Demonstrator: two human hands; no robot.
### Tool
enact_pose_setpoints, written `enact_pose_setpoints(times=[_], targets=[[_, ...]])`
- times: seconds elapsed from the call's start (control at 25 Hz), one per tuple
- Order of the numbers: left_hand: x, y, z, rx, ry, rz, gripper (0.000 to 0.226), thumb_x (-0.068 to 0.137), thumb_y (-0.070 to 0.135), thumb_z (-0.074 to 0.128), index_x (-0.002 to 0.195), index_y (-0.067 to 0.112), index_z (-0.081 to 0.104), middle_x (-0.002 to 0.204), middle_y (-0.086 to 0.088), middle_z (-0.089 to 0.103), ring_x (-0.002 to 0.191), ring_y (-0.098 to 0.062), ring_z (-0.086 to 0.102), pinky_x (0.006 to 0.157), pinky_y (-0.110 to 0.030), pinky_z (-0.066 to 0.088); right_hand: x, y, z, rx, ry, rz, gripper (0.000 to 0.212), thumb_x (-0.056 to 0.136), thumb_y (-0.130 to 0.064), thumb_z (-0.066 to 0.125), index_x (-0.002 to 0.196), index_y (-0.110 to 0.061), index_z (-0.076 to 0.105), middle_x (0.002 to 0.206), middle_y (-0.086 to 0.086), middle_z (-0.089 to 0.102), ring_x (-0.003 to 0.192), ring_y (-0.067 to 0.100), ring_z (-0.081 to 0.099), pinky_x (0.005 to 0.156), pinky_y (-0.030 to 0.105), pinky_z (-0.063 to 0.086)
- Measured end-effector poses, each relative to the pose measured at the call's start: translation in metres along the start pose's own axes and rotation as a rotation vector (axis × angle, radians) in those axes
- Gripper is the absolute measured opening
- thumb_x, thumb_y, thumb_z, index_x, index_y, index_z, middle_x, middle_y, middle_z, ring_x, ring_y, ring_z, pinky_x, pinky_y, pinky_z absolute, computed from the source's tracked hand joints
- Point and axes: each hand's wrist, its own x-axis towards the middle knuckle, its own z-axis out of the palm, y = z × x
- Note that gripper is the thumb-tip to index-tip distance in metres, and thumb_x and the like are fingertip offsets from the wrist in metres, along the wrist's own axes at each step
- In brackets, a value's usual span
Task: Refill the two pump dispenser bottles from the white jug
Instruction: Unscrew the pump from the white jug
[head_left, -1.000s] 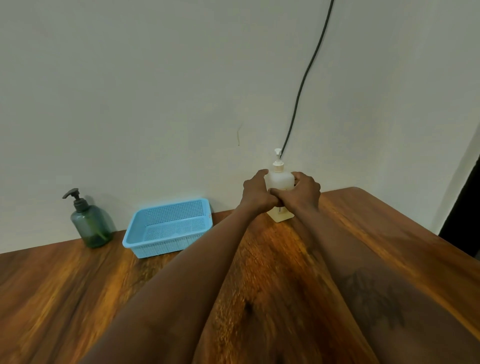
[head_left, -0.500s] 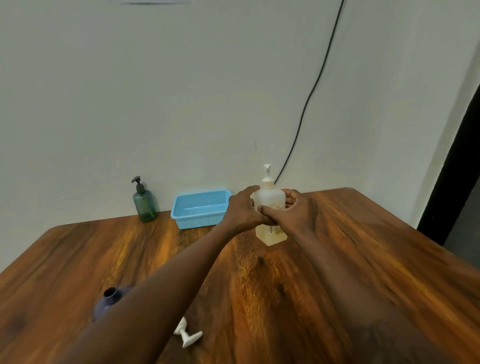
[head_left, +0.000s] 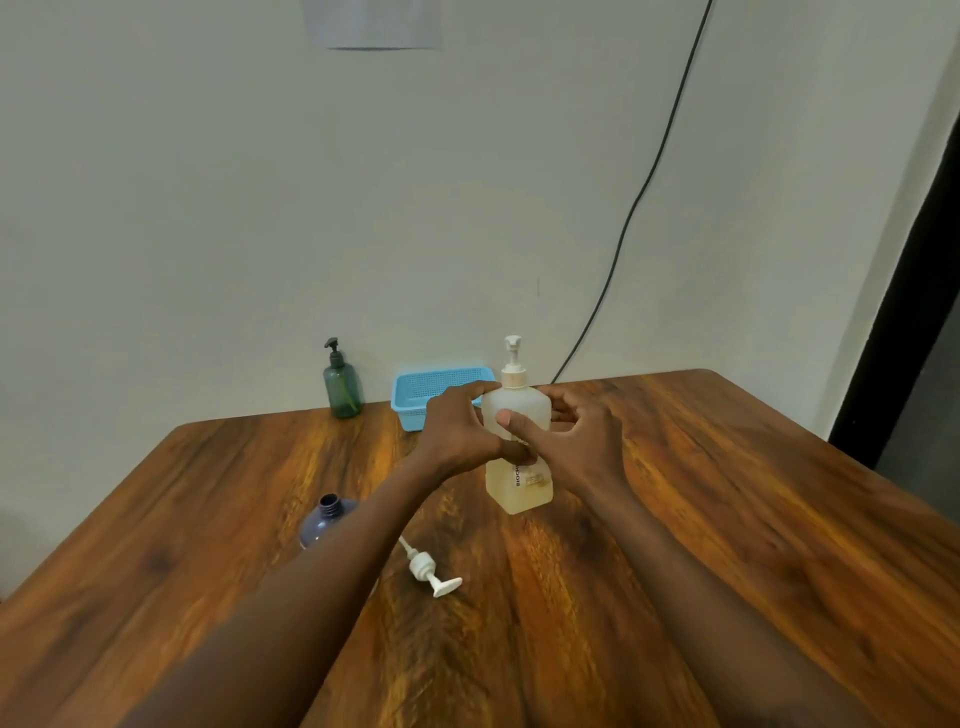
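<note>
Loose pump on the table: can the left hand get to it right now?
Probably yes, once freed. The pump lies bare on the table beside the left forearm, nothing over it. But the left hand grips the bottle, so it must let go first.

The left hand (head_left: 457, 436) and right hand (head_left: 582, 447) covered the middle of the pump bottle (head_left: 519, 493), and its label was too small to read. The left forearm (head_left: 311, 597) hid the lower body of the purple bottle (head_left: 324, 522) and the tube end of the loose pump (head_left: 428, 569). The top edge cut off the cable (head_left: 644, 192).
</note>
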Motion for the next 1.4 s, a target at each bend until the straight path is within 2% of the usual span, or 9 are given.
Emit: enact_pose_setpoints(times=[0.12, 0.32, 0.52, 0.68, 0.84, 0.92, 1.08, 1.24, 1.4], targets=[[-0.018, -0.001, -0.008, 0.010, -0.003, 0.023, 0.082, 0.059, 0.031, 0.100, 0.132, 0.022, 0.064, 0.122, 0.003, 0.073, 0.101, -0.014, 0.071, 0.080, -0.021, 0.059, -0.003, -0.020, 0.003, 0.008, 0.004, -0.027, 0.051, 0.075, -0.061, 0.080, 0.113, -0.026, 0.075, 0.098, -0.023, 0.067, 0.082, -0.002, 0.068, 0.066, 0.014, 0.055], [-0.037, -0.005, -0.011, -0.032, 0.000, 0.000, 0.087, 0.055, 0.026, 0.102, 0.132, 0.021, 0.063, 0.125, 0.001, 0.074, 0.102, -0.018, 0.074, 0.086, -0.036, 0.064, -0.005, -0.036, 0.006, -0.087, -0.008, -0.082, 0.046, 0.077, -0.061, 0.079, 0.105, -0.025, 0.080, 0.098, -0.010, 0.079, 0.074, 0.000, 0.069, 0.063, 0.020, 0.059], [-0.046, -0.012, -0.014, -0.056, -0.021, 0.000, 0.077, 0.052, 0.025, 0.103, 0.115, 0.034, 0.060, 0.114, 0.004, 0.077, 0.097, -0.013, 0.076, 0.083, -0.038, 0.065, -0.006, -0.037, 0.008, -0.161, -0.045, -0.133, 0.044, 0.074, -0.063, 0.080, 0.098, -0.026, 0.081, 0.087, -0.014, 0.077, 0.066, -0.001, 0.067, 0.054, 0.017, 0.053], [-0.046, -0.019, -0.017, -0.103, -0.075, -0.041, 0.082, 0.050, 0.025, 0.101, 0.120, 0.033, 0.060, 0.111, 0.007, 0.078, 0.099, -0.015, 0.077, 0.084, -0.042, 0.065, -0.005, -0.031, 0.011, -0.131, -0.172, -0.190, 0.039, 0.086, -0.046, 0.077, 0.115, -0.019, 0.079, 0.105, -0.005, 0.079, 0.078, 0.001, 0.068, 0.058, 0.007, 0.047], [-0.048, -0.025, -0.016, -0.108, -0.074, -0.030, 0.083, 0.047, 0.031, 0.101, 0.118, 0.041, 0.060, 0.112, 0.008, 0.078, 0.101, -0.015, 0.076, 0.085, -0.042, 0.065, -0.002, -0.032, 0.003, -0.029, -0.361, -0.134, 0.033, 0.092, -0.037, 0.073, 0.120, -0.019, 0.076, 0.116, -0.005, 0.076, 0.093, 0.008, 0.073, 0.076, 0.023, 0.062], [-0.050, -0.025, -0.011, -0.096, -0.046, -0.026, 0.080, 0.048, 0.031, 0.101, 0.112, 0.046, 0.056, 0.115, 0.007, 0.077, 0.103, -0.016, 0.075, 0.086, -0.042, 0.065, -0.001, -0.034, 0.000, -0.030, -0.382, -0.100, 0.037, 0.086, -0.046, 0.078, 0.113, -0.022, 0.078, 0.109, -0.008, 0.078, 0.087, 0.004, 0.073, 0.073, 0.027, 0.063], [-0.048, -0.024, 0.000, -0.061, -0.042, -0.024, 0.072, 0.051, 0.027, 0.101, 0.112, 0.033, 0.064, 0.113, 0.006, 0.077, 0.100, -0.015, 0.075, 0.084, -0.041, 0.065, -0.003, -0.028, 0.002, -0.204, -0.185, -0.108, 0.049, 0.064, -0.066, 0.085, 0.083, -0.024, 0.071, 0.075, -0.016, 0.070, 0.061, -0.002, 0.064, 0.051, 0.013, 0.048], [-0.047, -0.022, 0.007, -0.063, -0.042, -0.035, 0.074, 0.055, 0.024, 0.101, 0.116, 0.033, 0.059, 0.118, 0.003, 0.075, 0.104, -0.017, 0.074, 0.086, -0.039, 0.065, 0.002, -0.022, 0.000, -0.105, -0.285, -0.053, 0.036, 0.081, -0.037, 0.084, 0.109, -0.018, 0.075, 0.101, -0.007, 0.076, 0.084, 0.005, 0.071, 0.066, 0.018, 0.056], [-0.044, -0.024, 0.009, -0.070, -0.014, -0.020, 0.076, 0.054, 0.024, 0.101, 0.117, 0.033, 0.059, 0.122, 0.003, 0.074, 0.107, -0.018, 0.072, 0.087, -0.039, 0.064, 0.004, -0.020, -0.009, 0.119, -0.484, 0.082, 0.056, 0.088, -0.024, 0.080, 0.139, -0.017, 0.058, 0.130, -0.004, 0.069, 0.116, 0.011, 0.068, 0.085, 0.020, 0.056]])
